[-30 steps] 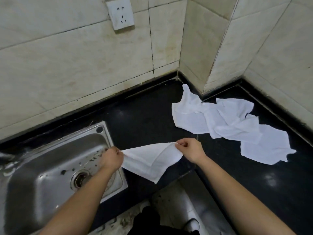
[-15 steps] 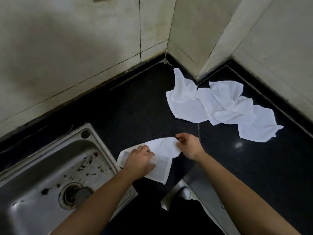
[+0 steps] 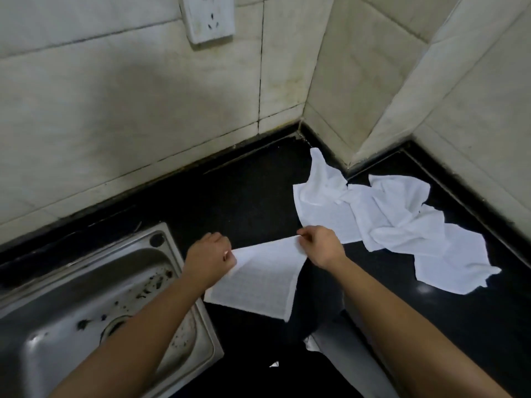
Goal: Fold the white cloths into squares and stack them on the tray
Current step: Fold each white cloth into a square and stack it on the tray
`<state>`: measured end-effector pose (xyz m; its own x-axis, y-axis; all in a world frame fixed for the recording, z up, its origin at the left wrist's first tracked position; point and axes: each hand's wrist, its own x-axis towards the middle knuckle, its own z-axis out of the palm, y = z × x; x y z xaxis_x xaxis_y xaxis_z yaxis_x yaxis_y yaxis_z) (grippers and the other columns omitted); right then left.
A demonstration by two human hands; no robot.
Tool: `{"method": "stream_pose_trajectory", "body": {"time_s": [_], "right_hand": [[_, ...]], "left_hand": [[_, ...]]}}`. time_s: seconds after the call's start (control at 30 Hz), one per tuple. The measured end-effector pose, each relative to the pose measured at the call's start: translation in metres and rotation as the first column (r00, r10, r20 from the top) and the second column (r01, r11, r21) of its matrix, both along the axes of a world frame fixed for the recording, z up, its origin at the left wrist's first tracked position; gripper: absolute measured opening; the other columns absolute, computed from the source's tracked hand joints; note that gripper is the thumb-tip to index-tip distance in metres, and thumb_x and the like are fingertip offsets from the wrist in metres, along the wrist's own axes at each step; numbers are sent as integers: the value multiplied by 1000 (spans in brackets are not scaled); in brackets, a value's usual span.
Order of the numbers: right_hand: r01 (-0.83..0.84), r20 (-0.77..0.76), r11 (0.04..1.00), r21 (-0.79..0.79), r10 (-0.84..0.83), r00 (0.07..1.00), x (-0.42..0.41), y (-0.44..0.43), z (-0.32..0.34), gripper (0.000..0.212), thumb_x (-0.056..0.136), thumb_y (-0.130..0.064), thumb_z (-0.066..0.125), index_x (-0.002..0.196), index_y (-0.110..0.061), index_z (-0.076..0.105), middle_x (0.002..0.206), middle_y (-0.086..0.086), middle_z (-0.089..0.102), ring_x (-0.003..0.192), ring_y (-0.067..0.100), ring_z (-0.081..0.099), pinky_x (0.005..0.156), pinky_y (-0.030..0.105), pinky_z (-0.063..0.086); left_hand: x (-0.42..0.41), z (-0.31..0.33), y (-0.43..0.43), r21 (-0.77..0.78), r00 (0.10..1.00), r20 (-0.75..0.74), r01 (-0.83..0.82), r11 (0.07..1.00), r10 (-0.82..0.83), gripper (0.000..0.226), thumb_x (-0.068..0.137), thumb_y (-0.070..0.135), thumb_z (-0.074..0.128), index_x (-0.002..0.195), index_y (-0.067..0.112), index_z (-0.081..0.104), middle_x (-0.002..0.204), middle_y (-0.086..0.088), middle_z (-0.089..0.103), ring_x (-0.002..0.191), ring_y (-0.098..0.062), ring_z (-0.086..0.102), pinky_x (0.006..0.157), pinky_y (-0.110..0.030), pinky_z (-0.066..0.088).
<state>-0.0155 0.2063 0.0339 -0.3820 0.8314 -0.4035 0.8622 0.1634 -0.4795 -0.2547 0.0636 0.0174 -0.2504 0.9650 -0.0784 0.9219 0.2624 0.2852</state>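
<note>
- The cloth [image 3: 258, 278] hangs in the air over the counter [image 3: 244, 196] edge, just right of the sink [image 3: 86, 282].
- Its top edge runs left to right, rising slightly towards the right; the sheet falls towards the person, with its lowest corner pointing down and right.
- It looks nearly square, so I cannot tell a long axis.
- The left hand [image 3: 211, 255] pinches the top left corner, fingers curled.
- The right hand [image 3: 321, 248] pinches the top right corner.
- Half a second ago the left hand lay on the cloth, which sat crumpled on the counter; now it is lifted and pulled flat between both hands.
- The pile [image 3: 388, 222] of loose cloths lies in the corner as before, well apart from the held one.
</note>
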Motion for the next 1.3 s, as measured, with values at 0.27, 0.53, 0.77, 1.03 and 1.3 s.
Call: {"method": "stream_pose_trajectory", "body": {"time_s": [0.27,0.53,0.77,1.03,1.3], "right_hand": [[-26,-413,903,428,222,883,-53,58,77,18,98,-41,59,103,-29,71,98,-8,63,84,4,58,78,22,48],[-273,-190,798,537,430,883,-25,38,34,14,98,-25,62,108,-19,70,105,-1,63,91,18,63,73,27,47],[-597,198,801,42,580,791,35,-29,-53,26,100,-23,48,118,-23,67,121,2,61,110,24,61,87,36,50],[-608,213,785,-118,618,757,56,-47,-68,26,92,-26,55,113,-28,69,117,-3,61,106,20,62,87,31,50],[-292,-59,956,5,292,955,13,-9,-58,20,91,-28,69,110,-24,71,101,-4,70,91,15,66,84,34,55]], "left_hand": [[-47,118,44,411,846,378,-518,751,376,7,88,15,66,89,15,59,76,3,60,67,-12,54,58,-15,35],[-26,50,-4,397,967,161,-247,884,198,17,80,0,70,95,6,66,97,-7,63,77,-22,63,69,-27,47],[35,-54,-91,-137,997,77,4,991,6,29,59,4,86,73,21,67,73,2,65,64,-21,64,48,-26,51],[54,-71,-115,-415,978,209,78,906,12,22,94,24,58,111,22,70,115,2,66,106,-16,61,87,-27,48],[4,-48,-79,-308,679,491,-450,838,545,12,85,18,77,93,19,68,87,-2,67,85,-20,64,74,-26,48]]}}
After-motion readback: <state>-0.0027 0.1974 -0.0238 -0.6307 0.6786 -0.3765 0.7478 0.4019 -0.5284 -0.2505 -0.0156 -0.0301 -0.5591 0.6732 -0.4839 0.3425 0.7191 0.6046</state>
